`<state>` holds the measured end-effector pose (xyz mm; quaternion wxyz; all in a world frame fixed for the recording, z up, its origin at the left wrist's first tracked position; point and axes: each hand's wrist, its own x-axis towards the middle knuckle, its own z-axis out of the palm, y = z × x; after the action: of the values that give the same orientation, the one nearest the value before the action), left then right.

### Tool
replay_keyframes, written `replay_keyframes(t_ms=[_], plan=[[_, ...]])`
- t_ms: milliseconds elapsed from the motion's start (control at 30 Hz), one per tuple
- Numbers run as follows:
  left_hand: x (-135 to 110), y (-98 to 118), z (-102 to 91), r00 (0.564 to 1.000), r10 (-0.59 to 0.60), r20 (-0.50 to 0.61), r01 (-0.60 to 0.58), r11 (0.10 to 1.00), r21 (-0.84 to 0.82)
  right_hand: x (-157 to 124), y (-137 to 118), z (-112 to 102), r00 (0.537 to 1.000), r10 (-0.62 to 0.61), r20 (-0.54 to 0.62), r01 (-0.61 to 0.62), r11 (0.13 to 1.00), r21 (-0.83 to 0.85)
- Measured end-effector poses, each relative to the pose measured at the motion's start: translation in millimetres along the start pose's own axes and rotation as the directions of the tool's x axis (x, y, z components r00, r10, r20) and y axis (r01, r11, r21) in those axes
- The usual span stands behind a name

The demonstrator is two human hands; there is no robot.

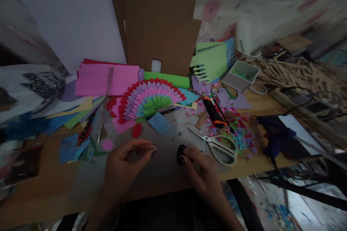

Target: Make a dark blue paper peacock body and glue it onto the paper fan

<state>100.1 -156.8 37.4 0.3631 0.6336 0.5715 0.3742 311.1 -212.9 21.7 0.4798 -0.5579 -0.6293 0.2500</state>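
- The small black round piece (180,154) sits low in the middle of the frame, just above the grey mat (162,168), pinched at its edge by the fingertips of the right hand (202,171), which is clamped on it.
- The left hand (121,168) hovers just to the left, its thumb and forefinger brought together at the tips. Whether something tiny lies between them cannot be told.
- Judging by the two pinches held close together, this looks like fine fingertip work on the dark piece. Any further handling calls for a steady, light hold, since the piece is small and the light is dim.
- Just right of the right hand lie white-handled scissors (221,148), blades pointing up and left, beside a heap of coloured paper scraps (234,128) and an orange-and-black utility knife (213,112).
- Above the hands, at centre, a layered paper fan in red, pink, purple and green (150,99) rests near a small light-blue paper slip (159,122).
- The wooden surface (48,187) is crowded: a pink crepe sheet (105,78) at left, fringed green paper (211,63) and pale wooden sticks (298,74) at upper right, and a dark blue glue gun (273,137) at right.
- Brown cardboard (159,21) leans upright at the back.
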Motion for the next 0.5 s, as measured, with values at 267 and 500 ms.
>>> replay_keyframes(t_ms=[267, 500], plan=[[-1, 51, 7.8, 0.948, -0.237, 0.211, 0.31, 0.838, -0.45, -5, -22, -9, 0.985, -0.135, 0.106, 0.121, 0.984, 0.13], [-5, 54, 5.9, 0.923, -0.279, 0.264, 0.376, 0.795, -0.476, -3, -26, -8, 0.977, -0.152, 0.152, 0.135, 0.984, 0.118]])
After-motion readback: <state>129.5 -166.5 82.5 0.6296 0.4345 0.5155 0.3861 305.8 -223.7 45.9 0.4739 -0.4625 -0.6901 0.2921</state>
